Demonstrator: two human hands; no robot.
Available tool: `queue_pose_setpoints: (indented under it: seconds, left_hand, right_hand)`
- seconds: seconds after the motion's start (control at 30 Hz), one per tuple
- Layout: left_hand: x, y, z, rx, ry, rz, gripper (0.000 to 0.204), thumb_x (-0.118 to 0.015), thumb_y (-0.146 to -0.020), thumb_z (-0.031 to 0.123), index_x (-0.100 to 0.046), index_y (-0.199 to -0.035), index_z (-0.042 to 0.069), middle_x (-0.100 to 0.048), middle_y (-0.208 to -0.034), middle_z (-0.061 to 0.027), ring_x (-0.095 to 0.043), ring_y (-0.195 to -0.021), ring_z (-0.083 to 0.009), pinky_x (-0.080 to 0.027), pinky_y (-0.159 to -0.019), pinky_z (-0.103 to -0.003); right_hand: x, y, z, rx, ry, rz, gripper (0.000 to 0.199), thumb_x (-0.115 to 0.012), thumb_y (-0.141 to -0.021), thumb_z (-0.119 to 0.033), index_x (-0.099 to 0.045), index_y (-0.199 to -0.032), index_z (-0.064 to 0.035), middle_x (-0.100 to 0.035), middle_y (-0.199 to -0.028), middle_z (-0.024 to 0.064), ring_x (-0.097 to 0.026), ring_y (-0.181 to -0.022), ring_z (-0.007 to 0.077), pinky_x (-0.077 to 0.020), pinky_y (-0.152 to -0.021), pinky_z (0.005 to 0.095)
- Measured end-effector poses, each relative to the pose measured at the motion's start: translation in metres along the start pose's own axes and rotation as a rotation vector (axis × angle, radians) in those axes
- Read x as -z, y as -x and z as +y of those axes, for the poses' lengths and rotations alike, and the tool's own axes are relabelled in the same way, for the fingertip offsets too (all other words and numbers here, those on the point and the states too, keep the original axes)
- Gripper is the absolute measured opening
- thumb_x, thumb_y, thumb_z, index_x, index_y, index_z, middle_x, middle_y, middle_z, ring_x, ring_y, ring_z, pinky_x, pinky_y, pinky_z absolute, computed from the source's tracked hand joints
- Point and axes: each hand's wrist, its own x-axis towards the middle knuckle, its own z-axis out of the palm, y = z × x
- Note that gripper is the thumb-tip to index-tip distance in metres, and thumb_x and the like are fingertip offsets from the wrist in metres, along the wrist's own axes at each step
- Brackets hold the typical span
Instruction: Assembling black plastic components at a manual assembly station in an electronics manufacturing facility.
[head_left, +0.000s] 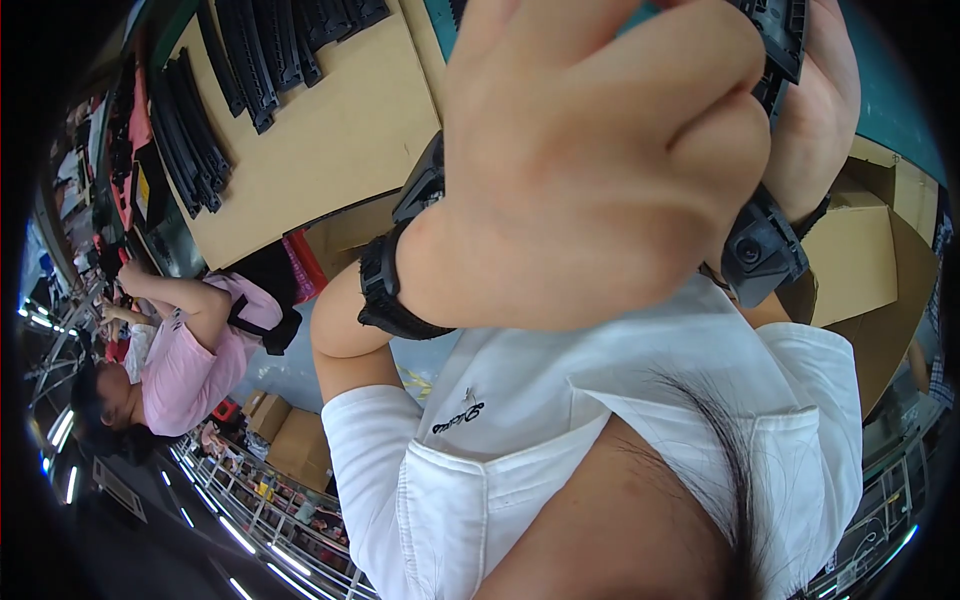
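Note:
My left hand fills the upper middle, back toward me, fingers curled closed. Its fingertips are hidden, so what they pinch, if anything, does not show. Just beyond its knuckles is a black plastic part with a ribbed, slotted surface, cut off by the upper edge. My right hand, partly covered by the left, is closed around that part from the right side. Black straps circle my wrists, and a small black camera unit sits at the right wrist.
Long curved black plastic strips lie in rows on a cardboard-covered table at the upper left. A person in pink works at the left. Cardboard boxes stand on the floor behind; an open carton is at the right.

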Motion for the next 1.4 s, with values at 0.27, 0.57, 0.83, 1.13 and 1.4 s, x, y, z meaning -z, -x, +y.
queue_pose_setpoints:
  seconds: [0.27, 0.57, 0.83, 1.13, 1.4]
  left_hand:
    - [0.007, 0.003, -0.001, 0.061, 0.145, 0.005, 0.01, -0.078, -0.078, -0.005, -0.072, -0.082, 0.002, -0.071, -0.086, -0.008, -0.069, -0.086, -0.0196, -0.052, -0.077, -0.029]
    - [0.019, 0.009, -0.002, 0.121, 0.313, 0.012, 0.01, -0.078, -0.078, -0.005, -0.072, -0.082, 0.002, -0.07, -0.086, -0.0082, -0.069, -0.087, -0.0205, -0.052, -0.077, -0.029]
    - [0.01, -0.004, -0.015, 0.191, 0.467, 0.035, 0.011, -0.078, -0.077, -0.005, -0.072, -0.082, 0.003, -0.07, -0.086, -0.0084, -0.069, -0.088, -0.0213, -0.052, -0.078, -0.03]
    - [-0.006, -0.006, -0.022, 0.265, 0.632, 0.054, 0.011, -0.078, -0.077, -0.005, -0.073, -0.082, 0.003, -0.07, -0.086, -0.0087, -0.069, -0.089, -0.0221, -0.052, -0.078, -0.03]
    - [0.021, -0.024, -0.102, -0.409, -0.359, 0.437, 0.023, -0.086, -0.078, 0.016, -0.074, -0.09, 0.001, -0.072, -0.081, -0.0056, -0.066, -0.072, -0.0193, -0.049, -0.062, -0.032]
  right_hand:
    - [-0.003, -0.002, 0.004, 0.007, -0.033, -0.013, 0.024, -0.065, -0.102, -0.021, -0.055, -0.089, -0.0038, -0.057, -0.075, 0.0014, -0.058, -0.065, 0.0132, -0.0539, -0.066, 0.0256]
    - [-0.007, 0.0, 0.009, 0.006, -0.073, -0.026, 0.027, -0.063, -0.103, -0.023, -0.053, -0.085, -0.005, -0.053, -0.073, 0.001, -0.055, -0.063, 0.0125, -0.0529, -0.066, 0.0257]
    - [-0.01, 0.002, 0.011, 0.08, 0.061, -0.087, 0.025, -0.062, -0.103, -0.022, -0.053, -0.088, -0.004, -0.051, -0.069, 0.0003, -0.054, -0.062, 0.0116, -0.0527, -0.065, 0.0258]
    - [0.006, -0.005, -0.001, 0.146, 0.087, -0.106, 0.023, -0.063, -0.102, -0.019, -0.052, -0.09, -0.0029, -0.051, -0.069, 0.001, -0.053, -0.062, 0.0114, -0.0527, -0.065, 0.0257]
    - [0.022, -0.002, -0.034, 0.307, 0.103, -0.061, 0.022, -0.063, -0.101, -0.013, -0.053, -0.084, -0.0037, -0.052, -0.07, 0.0029, -0.055, -0.064, 0.0122, -0.0527, -0.065, 0.0255]
